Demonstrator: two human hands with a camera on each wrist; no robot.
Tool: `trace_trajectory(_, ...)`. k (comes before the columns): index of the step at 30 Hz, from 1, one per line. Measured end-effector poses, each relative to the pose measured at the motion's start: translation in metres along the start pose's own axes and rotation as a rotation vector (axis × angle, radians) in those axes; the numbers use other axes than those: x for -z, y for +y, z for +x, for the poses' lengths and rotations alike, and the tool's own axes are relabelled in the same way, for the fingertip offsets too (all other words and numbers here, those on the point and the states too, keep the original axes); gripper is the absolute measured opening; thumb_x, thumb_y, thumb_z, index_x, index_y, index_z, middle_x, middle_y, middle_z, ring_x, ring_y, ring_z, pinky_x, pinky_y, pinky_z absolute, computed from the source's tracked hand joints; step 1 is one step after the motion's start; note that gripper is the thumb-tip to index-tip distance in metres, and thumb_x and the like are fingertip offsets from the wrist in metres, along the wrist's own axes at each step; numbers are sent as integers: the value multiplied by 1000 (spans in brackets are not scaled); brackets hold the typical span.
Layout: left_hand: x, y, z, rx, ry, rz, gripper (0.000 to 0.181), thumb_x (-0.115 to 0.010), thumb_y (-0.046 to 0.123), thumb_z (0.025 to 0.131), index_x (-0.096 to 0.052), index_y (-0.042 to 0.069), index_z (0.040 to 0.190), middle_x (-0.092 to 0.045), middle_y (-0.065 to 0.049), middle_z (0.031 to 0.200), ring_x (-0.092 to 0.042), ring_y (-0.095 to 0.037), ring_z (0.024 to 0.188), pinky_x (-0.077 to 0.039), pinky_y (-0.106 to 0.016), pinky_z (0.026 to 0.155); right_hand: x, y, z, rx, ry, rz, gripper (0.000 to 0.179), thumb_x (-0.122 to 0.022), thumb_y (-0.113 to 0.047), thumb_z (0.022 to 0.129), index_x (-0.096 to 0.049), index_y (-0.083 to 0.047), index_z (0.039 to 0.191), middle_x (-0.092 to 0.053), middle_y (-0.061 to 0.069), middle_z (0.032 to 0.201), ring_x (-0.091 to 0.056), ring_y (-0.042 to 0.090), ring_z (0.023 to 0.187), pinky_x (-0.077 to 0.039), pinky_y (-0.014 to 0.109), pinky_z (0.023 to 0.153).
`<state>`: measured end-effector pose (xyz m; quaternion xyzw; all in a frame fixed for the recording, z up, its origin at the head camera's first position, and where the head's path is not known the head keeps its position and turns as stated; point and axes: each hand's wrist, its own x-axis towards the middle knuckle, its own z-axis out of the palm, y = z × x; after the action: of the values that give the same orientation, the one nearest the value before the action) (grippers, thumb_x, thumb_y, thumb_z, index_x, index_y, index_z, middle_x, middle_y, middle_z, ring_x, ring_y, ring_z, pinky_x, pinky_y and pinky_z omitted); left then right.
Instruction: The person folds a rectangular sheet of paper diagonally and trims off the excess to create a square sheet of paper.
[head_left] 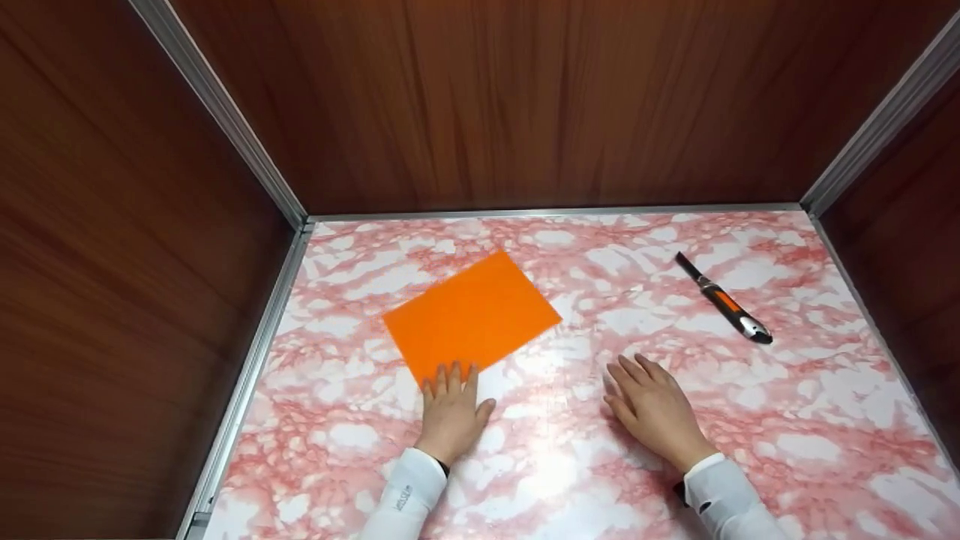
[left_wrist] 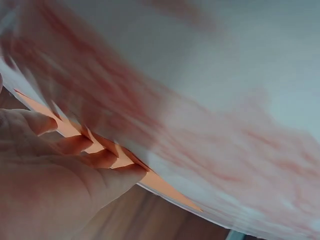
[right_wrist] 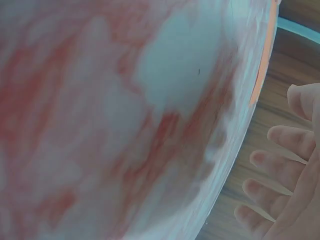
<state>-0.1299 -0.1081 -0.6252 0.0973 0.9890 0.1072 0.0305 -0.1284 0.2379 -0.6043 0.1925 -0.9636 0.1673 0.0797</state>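
An orange sheet, rectangular and flat, lies at an angle on the table left of centre. My left hand has its fingertips over the near corner of that sheet, fingers straight and spread. In the left wrist view the left hand shows its fingertips at the edge of the orange sheet. My right hand is over the table to the right, holding nothing. Its fingers look relaxed in the right wrist view, where the right hand stands apart from the surface. Beyond it lies a utility knife, black with an orange inlay.
The tabletop has a red and white marbled pattern. Dark wood panels enclose it at the back and both sides, with metal strips along the edges. White sleeves cover both forearms.
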Motion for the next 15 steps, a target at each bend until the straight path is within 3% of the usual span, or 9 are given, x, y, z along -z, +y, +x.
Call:
trace_trajectory(8,-5,21,2,-129,14,33,59,-45,48,100,-38,19,151,-38,-18,146,-21,-44,141,-16,-61,110,-5,-2,14,66,-44,-14,68,-63,-46,91,-46,-9,146,-37,17,151,-24,41,140,-16,58,110)
trace_trajectory(15,-8,27,8,-241,24,41,47,-47,45,101,-54,18,138,-40,-12,147,-23,-42,141,-18,-60,110,-14,4,19,122,-106,-51,75,-59,-54,91,-41,-11,149,-31,16,155,-18,40,143,-11,57,112)
